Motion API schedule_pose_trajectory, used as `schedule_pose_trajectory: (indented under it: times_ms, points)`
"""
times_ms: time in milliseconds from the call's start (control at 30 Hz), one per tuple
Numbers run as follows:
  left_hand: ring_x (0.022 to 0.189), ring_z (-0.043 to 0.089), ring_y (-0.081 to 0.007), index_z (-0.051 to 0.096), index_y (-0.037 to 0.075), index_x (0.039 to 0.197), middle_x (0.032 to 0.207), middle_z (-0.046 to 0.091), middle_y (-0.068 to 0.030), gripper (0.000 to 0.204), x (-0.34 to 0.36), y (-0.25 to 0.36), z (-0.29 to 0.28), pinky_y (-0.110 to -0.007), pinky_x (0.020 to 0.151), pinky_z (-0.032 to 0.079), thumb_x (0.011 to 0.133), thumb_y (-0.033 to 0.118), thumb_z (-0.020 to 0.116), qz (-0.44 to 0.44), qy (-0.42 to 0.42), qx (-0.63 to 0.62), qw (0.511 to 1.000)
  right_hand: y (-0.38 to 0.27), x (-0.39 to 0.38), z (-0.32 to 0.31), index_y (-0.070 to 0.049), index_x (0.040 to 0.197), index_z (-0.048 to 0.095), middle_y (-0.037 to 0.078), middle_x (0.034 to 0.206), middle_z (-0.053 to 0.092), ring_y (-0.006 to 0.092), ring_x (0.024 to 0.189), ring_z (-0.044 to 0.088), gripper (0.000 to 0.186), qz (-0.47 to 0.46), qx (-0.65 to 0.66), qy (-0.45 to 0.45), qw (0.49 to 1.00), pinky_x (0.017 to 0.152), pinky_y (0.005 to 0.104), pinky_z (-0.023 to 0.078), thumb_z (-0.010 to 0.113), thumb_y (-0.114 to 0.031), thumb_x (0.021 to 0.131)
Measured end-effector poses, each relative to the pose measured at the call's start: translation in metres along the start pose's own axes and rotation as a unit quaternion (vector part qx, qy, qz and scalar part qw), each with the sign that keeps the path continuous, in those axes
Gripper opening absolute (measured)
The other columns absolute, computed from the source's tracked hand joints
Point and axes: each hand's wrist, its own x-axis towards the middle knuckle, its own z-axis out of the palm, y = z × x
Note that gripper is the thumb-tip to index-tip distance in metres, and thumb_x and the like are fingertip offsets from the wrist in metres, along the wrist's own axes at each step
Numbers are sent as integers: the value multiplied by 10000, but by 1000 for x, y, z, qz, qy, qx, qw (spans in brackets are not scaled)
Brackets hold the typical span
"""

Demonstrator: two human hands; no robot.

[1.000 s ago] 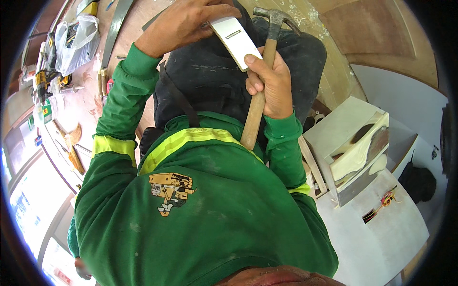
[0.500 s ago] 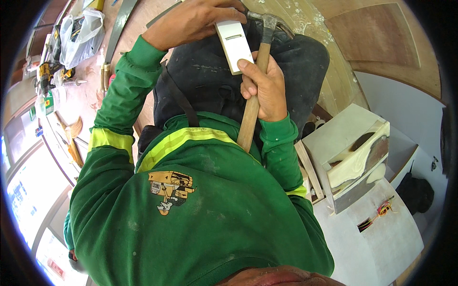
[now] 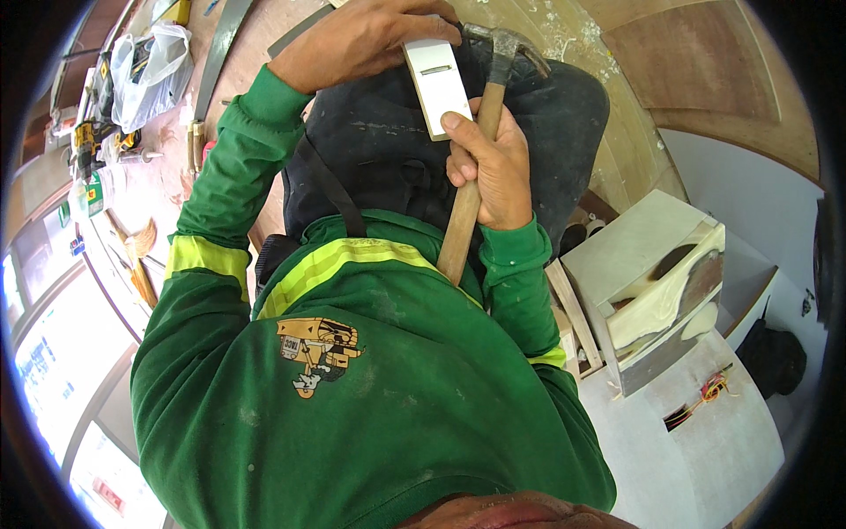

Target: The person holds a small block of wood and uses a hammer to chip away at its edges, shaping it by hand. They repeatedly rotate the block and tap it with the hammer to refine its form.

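Note:
A small hand plane [image 3: 438, 93] is tilted above my lap, its flat white sole with a narrow slot facing up. My left hand [image 3: 374, 40] is closed at its far end; the fingertips there are partly hidden. My right hand [image 3: 495, 167] grips the wooden handle of a claw hammer [image 3: 461, 225], and its thumb presses on the near end of the plane. The hammer's metal head lies just right of the plane's far end, above my dark trousers, and its handle reaches back to my waist.
On the right stand a pale box-shaped piece [image 3: 648, 256] with filler on it and a white panel [image 3: 705, 441] with coloured wires coming out. To the left are a handsaw [image 3: 220, 62], a plastic bag [image 3: 152, 79], a cordless drill [image 3: 88, 145] and a brush [image 3: 138, 251].
The hammer head has shifted slightly right and down, a little farther from the plane. Both hands keep their hold; the whole view has moved slightly.

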Motion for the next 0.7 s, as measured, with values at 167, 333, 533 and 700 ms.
schedule_pose_trajectory:
  times_ms: [167, 333, 533, 700]
  points:
    - [1376, 542, -361, 709, 125, 1343, 1366, 628, -127, 477, -2, -10, 9, -521, 1173, 425, 882, 36, 791, -22, 5, -105, 994, -8, -5, 8, -3, 1183, 556, 32, 866, 597, 32, 508, 448, 302, -27, -26, 0, 999, 442, 223, 436, 762, -139, 1010]
    - [1386, 561, -359, 683, 81, 1408, 1433, 615, -155, 515, -1, -23, 17, -479, 1183, 445, 908, 60, 805, -62, 4, -295, 953, -31, -10, 24, 30, 1229, 581, 26, 840, 597, 42, 506, 467, 361, -82, -31, -26, 996, 445, 233, 449, 744, -238, 1052]
    - [1404, 566, -289, 666, 42, 1443, 1475, 609, -143, 544, 3, -33, 22, -421, 1188, 441, 923, 76, 823, -64, 23, -434, 899, -48, -11, 41, 44, 1188, 593, 13, 715, 581, 53, 492, 501, 434, -135, -75, -37, 987, 451, 245, 474, 799, -301, 1022]
    - [1383, 584, -254, 661, 36, 1458, 1469, 622, -130, 565, 2, -37, 18, -388, 1176, 451, 919, 64, 827, -58, 20, -420, 906, -50, -12, 51, 31, 1164, 606, 8, 728, 576, 59, 490, 493, 441, -137, -83, -22, 987, 452, 246, 469, 797, -339, 1020]
